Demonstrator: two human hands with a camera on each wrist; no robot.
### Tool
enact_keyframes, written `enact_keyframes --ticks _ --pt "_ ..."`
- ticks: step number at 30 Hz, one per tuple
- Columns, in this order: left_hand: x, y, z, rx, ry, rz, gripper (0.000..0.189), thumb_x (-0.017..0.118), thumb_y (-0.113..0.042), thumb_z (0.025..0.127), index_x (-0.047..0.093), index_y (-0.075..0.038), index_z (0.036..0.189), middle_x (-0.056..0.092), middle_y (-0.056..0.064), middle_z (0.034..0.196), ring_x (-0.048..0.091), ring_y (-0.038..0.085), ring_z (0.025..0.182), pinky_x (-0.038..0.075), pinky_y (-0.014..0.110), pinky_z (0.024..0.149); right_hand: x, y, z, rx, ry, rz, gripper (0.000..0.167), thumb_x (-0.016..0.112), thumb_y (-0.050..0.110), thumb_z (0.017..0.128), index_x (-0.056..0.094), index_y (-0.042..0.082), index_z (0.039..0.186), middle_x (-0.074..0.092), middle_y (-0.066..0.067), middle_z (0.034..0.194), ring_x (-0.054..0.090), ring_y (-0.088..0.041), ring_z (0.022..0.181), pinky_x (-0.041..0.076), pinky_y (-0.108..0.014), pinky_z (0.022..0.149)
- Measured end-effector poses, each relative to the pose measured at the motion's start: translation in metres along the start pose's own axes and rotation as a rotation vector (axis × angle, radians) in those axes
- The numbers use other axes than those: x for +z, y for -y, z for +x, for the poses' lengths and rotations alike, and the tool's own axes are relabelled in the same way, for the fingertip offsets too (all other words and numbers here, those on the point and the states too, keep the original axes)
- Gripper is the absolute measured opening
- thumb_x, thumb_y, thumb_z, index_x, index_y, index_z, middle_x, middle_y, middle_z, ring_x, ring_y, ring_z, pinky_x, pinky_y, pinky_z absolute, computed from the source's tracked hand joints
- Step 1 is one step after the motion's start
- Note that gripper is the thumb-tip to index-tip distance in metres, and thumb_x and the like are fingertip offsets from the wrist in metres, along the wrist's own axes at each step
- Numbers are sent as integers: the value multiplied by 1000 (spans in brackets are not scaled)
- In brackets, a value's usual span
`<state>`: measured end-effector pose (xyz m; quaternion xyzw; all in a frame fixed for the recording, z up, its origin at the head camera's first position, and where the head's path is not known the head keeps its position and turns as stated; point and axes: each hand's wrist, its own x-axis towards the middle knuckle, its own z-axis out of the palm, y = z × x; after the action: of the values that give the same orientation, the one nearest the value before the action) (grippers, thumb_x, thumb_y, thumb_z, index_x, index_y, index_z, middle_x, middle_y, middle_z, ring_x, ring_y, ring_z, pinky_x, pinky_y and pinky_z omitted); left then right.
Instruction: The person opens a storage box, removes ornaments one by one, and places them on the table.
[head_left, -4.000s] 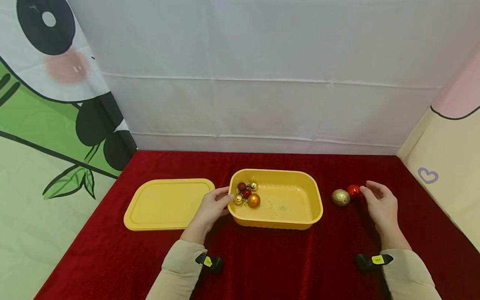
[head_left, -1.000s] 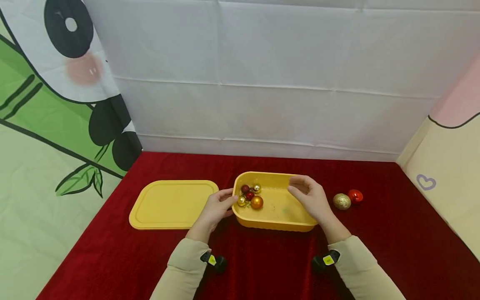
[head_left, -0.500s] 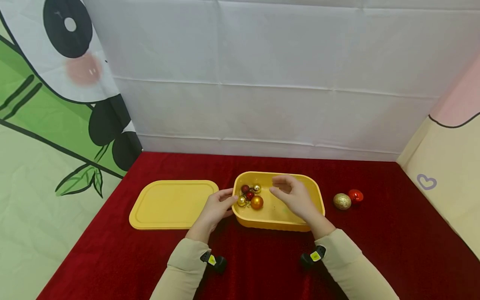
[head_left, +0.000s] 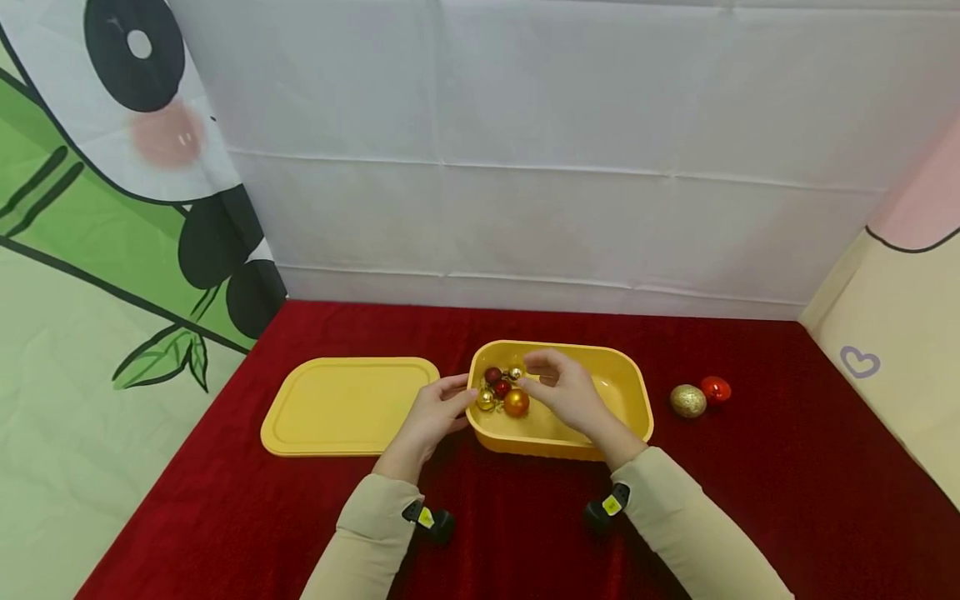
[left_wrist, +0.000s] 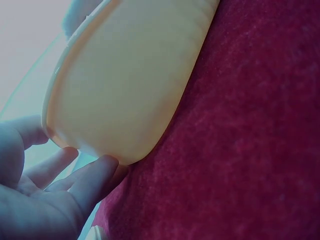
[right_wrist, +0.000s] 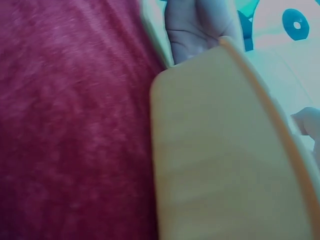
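A yellow plastic box (head_left: 573,448) stands open-topped on the red cloth. My left hand (head_left: 431,417) holds its left end, thumb at the rim and fingers against the outer wall, as the left wrist view also shows. Several small baubles lie in the left part of the box, among them an orange bauble (head_left: 516,403), a gold bauble (head_left: 486,400) and a dark red bauble (head_left: 492,376). Over the box, just right of these, my right hand (head_left: 570,398) has its thumb and fingers apart, with nothing seen between them. The box wall hides most of that hand in the right wrist view.
A yellow lid (head_left: 348,408) lies flat left of the box. To the right, a glittery gold bauble (head_left: 687,401) and a shiny red bauble (head_left: 716,389) sit side by side on the red cloth (head_left: 780,467). A white backdrop (head_left: 555,167) hangs behind the table.
My right hand has left the red bauble on the right and moved left over the box, then farther left toward the small baubles. My left hand keeps hold of the box.
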<state>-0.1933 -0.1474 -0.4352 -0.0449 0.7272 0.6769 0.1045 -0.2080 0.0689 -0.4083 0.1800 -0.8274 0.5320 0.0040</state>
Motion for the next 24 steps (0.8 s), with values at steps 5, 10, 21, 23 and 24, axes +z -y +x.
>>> enact_keyframes --ticks 5,10,21,23,24 --pt "2 -1 0 10 7 -7 43 56 -16 95 49 -3 135 55 22 131 59 33 114 53 43 89 4 -9 0 5 7 -9 40 69 16 86 58 -2 120 63 -22 118 59 -33 111 49 -44 96" --pt "2 -3 -1 5 -6 1 41 56 -15 95 51 -4 134 57 21 128 60 30 112 53 42 88 8 -10 0 17 26 -47 40 71 15 84 59 -2 119 64 -20 117 59 -33 112 49 -46 96" --pt "1 -3 0 0 -13 9 41 57 -17 94 52 -5 134 57 19 128 61 27 110 54 42 88 13 -11 2 59 67 -135 43 73 16 83 59 1 120 62 -16 121 58 -33 113 48 -47 96" --pt "2 -3 0 -1 -9 7 42 57 -17 94 52 -5 134 57 19 129 61 27 111 53 42 89 14 -10 3 77 73 -149 43 73 17 82 59 2 120 62 -15 121 58 -32 113 48 -46 97" --pt "2 -3 0 -3 -9 4 42 57 -17 94 52 -6 134 57 19 129 61 27 111 53 42 89 14 -11 3 85 76 -161 43 74 17 82 59 3 120 62 -15 121 58 -32 113 48 -46 97"
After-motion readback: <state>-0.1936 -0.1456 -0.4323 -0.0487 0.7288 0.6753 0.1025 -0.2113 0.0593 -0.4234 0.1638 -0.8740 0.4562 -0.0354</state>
